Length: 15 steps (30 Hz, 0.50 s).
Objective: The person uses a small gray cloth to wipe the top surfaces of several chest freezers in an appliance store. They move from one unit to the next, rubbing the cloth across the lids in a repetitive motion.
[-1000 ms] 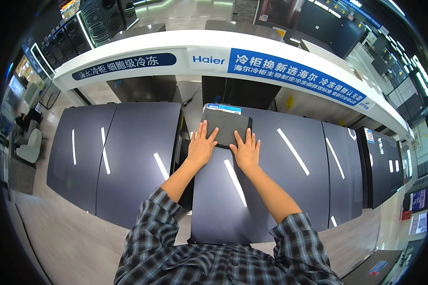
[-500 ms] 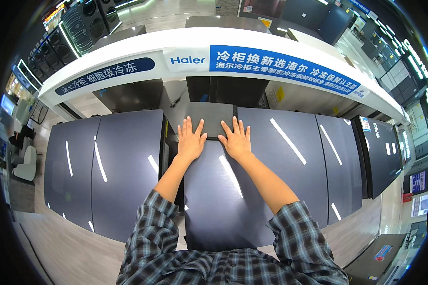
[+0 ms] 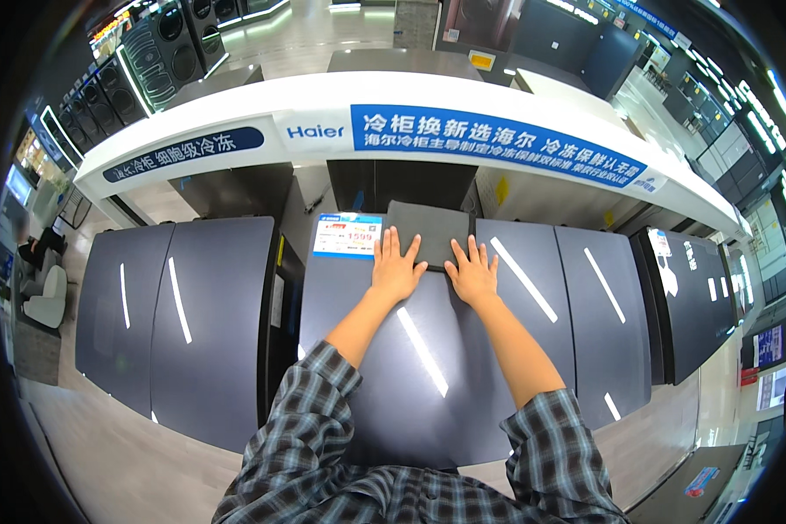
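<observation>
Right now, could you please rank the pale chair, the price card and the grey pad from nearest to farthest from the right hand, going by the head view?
From the right hand:
1. Grey pad: at its fingertips.
2. Price card: left of the pad, beyond the left hand.
3. Pale chair: far left, on the floor.

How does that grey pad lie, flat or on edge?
Flat: the grey pad shows its broad face upward on the glossy top.
</observation>
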Available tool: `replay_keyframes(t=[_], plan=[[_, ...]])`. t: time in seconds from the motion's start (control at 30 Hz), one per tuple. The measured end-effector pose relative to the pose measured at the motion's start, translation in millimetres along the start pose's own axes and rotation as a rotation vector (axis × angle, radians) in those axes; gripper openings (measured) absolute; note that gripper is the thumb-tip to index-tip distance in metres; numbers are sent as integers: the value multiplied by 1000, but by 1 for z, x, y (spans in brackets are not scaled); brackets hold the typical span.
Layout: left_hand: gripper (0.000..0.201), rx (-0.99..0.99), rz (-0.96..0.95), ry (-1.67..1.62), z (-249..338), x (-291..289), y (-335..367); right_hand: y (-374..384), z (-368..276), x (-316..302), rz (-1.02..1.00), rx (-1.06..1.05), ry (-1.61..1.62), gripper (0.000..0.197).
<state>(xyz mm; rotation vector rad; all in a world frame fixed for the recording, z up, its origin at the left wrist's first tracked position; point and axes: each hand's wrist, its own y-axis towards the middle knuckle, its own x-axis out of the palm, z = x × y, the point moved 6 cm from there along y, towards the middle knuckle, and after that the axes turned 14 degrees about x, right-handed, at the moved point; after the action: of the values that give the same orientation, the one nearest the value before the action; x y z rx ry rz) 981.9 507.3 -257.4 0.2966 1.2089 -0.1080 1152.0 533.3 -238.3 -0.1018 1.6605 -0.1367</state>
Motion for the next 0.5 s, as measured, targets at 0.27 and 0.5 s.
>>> replay_keyframes(t=[0.27,0.5], plan=[[64,-78,-114,77,25,-3,-1,-1,34,1,-15,-35,49,59],[57,-119,-129,97,44,-12,-59,-55,38,4,-11,-141,-24,59]])
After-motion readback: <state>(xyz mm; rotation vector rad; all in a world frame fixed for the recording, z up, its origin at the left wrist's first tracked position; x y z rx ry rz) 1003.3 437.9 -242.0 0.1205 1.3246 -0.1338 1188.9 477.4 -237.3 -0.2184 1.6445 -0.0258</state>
